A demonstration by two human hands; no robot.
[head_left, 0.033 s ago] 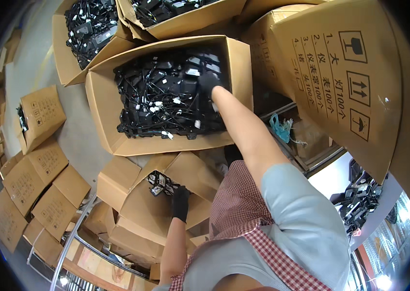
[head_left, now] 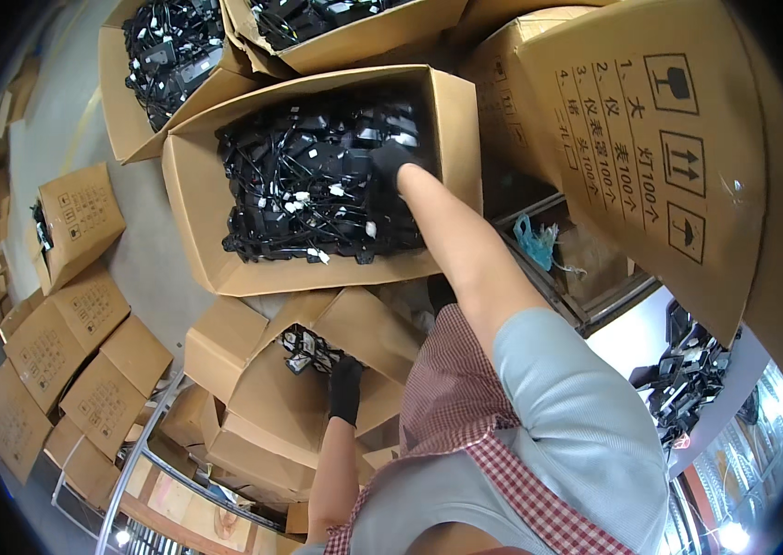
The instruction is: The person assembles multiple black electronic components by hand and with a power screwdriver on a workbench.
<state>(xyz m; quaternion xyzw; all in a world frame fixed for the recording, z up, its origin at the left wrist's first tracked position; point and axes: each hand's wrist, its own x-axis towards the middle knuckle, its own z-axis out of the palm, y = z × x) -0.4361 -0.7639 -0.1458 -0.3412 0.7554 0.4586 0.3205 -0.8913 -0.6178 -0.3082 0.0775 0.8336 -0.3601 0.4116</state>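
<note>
My left hand [head_left: 345,388], in a black glove, is closed at the edge of a bundle of black parts with white pieces [head_left: 306,350]. The bundle is over a smaller open carton [head_left: 271,398]; how my fingers grip it is partly hidden. My right hand [head_left: 391,163], also black-gloved, reaches into a large open carton [head_left: 183,199]. There it touches a heap of black plastic parts with cables and white connectors [head_left: 299,176]. Its fingers are lost against the dark parts, so I cannot make out whether they hold one.
Two more cartons of black wired parts, one at the far left [head_left: 114,92] and one behind [head_left: 364,37], stand beyond. A tall printed carton [head_left: 632,139] rises at right. Blue plastic [head_left: 535,242] lies on a metal-framed rack. Flattened cartons [head_left: 77,342] and a metal rail [head_left: 137,453] are at left.
My right hand has shifted slightly left within the large carton, and a white connector below it has moved a little. My left hand stays at the bundle.
</note>
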